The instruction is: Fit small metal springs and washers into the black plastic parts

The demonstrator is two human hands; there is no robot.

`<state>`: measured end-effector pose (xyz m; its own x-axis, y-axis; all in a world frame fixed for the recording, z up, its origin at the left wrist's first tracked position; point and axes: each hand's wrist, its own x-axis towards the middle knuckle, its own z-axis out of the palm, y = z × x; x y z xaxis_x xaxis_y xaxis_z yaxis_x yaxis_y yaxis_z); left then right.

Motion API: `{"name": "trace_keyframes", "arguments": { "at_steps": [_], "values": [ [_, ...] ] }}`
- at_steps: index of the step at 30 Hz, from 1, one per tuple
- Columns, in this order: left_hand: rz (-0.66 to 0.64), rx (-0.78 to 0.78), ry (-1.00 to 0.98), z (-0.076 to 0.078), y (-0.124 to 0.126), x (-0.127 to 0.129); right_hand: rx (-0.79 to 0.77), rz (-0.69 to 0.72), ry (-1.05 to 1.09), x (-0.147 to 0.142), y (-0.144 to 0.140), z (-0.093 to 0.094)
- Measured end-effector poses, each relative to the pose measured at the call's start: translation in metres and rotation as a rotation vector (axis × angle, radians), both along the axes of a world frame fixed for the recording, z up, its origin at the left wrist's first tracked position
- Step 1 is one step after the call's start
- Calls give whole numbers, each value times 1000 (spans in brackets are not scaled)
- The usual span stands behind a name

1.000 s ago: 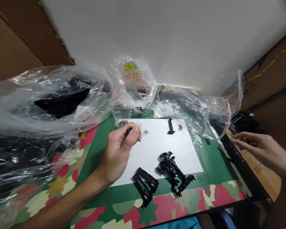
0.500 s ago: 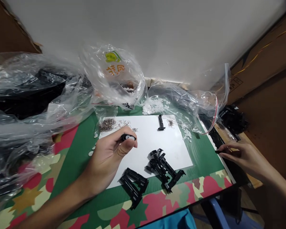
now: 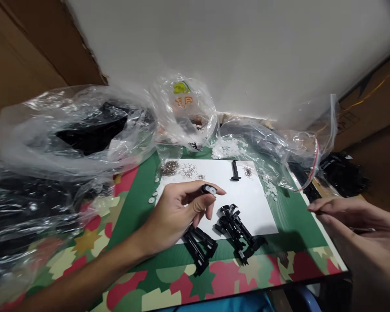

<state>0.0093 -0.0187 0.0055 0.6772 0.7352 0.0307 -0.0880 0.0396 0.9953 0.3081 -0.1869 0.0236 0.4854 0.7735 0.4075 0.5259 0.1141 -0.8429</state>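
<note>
My left hand [image 3: 182, 208] is closed above the left part of the white sheet [image 3: 256, 221]. Its thumb and fingers pinch a small black plastic part with white discs [image 3: 209, 189] at its end. Over the right edge of the table, my right hand [image 3: 360, 229] has thumb and forefinger pressed together; what they hold is too small and dark to name. A thin shiny strip [image 3: 362, 229] shows by its palm. Below the left hand lie black plastic pieces [image 3: 199, 251], and a tangled pile of similar pieces [image 3: 238, 234] is to their right.
A single black piece [image 3: 235, 170] lies near small metal bits [image 3: 248, 172]. More brown metal bits [image 3: 170, 168] are at the back left. White discs [image 3: 227, 148] are heaped behind the sheet. Clear plastic bags [image 3: 188, 112] crowd the back and the left; cardboard [image 3: 377, 108] stands right.
The view has turned left, so the table appears farther right. My right hand has lifted off the table's right edge and come nearer to me. My left hand keeps its pinch.
</note>
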Motion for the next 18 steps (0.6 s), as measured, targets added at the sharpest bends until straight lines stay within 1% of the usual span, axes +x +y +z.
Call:
{"name": "trace_keyframes", "arguments": {
  "at_steps": [1,2,3,5,6,8,10,12,14,18],
  "values": [
    [-32,-33,-6,0,-2,1,113,-22,-44,-18,10,1],
    [-53,-62,-10,-1,-5,2,160,-105,-68,-37,20,2],
    [-43,-78,-19,-2,-7,3,197,-128,-101,-55,30,1],
    [1,-93,-42,-4,-12,5,296,-82,-156,-87,46,0],
    [2,-93,-39,-5,-13,5,312,-30,-172,-99,53,-2],
    [-18,-99,-49,-7,-17,6,354,74,-227,-116,62,-6],
    [-37,-121,-71,-8,-18,6,383,144,-282,-124,67,-12],
    [-37,-145,-87,-7,-19,6,393,176,-316,-124,68,-17],
    [-22,-156,-87,-6,-20,6,369,208,-353,-121,67,-20],
    [-5,-184,-110,-2,-19,7,274,347,-453,-114,64,-22]
  ]
}}
